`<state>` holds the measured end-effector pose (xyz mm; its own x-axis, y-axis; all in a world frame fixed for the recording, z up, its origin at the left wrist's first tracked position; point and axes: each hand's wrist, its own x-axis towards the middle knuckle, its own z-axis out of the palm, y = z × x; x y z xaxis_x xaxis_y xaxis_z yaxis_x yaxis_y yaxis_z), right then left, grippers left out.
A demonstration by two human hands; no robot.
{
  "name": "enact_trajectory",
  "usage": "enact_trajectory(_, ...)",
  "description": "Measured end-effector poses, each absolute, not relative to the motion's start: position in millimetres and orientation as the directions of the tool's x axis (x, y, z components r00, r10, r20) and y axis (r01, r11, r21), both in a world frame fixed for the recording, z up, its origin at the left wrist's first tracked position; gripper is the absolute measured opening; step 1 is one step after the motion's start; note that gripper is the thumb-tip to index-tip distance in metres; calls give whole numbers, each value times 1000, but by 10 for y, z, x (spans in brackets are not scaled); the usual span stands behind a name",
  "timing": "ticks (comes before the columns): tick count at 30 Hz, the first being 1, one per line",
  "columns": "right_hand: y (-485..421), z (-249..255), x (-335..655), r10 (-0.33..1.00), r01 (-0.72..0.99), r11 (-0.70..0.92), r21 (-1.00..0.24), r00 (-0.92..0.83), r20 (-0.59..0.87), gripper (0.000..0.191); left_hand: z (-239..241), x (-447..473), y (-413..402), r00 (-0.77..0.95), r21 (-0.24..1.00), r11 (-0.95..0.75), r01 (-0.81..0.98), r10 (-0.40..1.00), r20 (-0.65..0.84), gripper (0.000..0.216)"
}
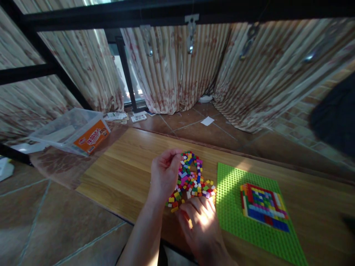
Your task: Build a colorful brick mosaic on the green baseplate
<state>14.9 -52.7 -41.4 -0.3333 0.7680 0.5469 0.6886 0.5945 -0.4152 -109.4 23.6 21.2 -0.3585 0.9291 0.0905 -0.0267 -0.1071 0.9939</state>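
A loose heap of small coloured toy bricks [191, 179] is spread on the wooden table. At the heap's left edge is my left hand [165, 175], its thumb and index finger pinched together near the far bricks; whatever may be between the fingertips is too small to make out. My right hand [199, 218] rests low at the near edge of the heap, fingers curled down and partly sunlit, with its fingertips mostly hidden. To the right, a green baseplate [230, 207] carries a low rectangular build of multicoloured bricks [264, 205], apart from both hands.
The long wooden table [119, 162] runs across the view. On the floor to the left stands a clear plastic bin [63, 129] with an orange label. Papers [207, 120] lie on the tiled floor before striped curtains [177, 74]. A dark shape [335, 114] fills the right edge.
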Motion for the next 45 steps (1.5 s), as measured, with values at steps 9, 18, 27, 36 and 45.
enact_trajectory(9,-490,-384,368,798,696,557,-454,-298,523,16,118,-888,174,-149,973,-57,224,985,92,20)
enact_trajectory(18,-331,-47,1210,914,750,275,-602,-9,406,19,109,-522,71,144,902,-107,418,988,50,23)
enact_trajectory(27,-330,-149,1739,932,763,186,-620,62,356,19,9,-67,-78,344,823,-232,519,938,47,24)
enact_trajectory(36,-335,-220,1734,944,763,189,-618,33,329,16,-36,33,-119,346,801,-216,558,938,11,26)
enact_trajectory(45,-311,-227,1731,955,744,148,-652,63,290,13,-13,64,-141,349,819,-186,544,937,-19,28)
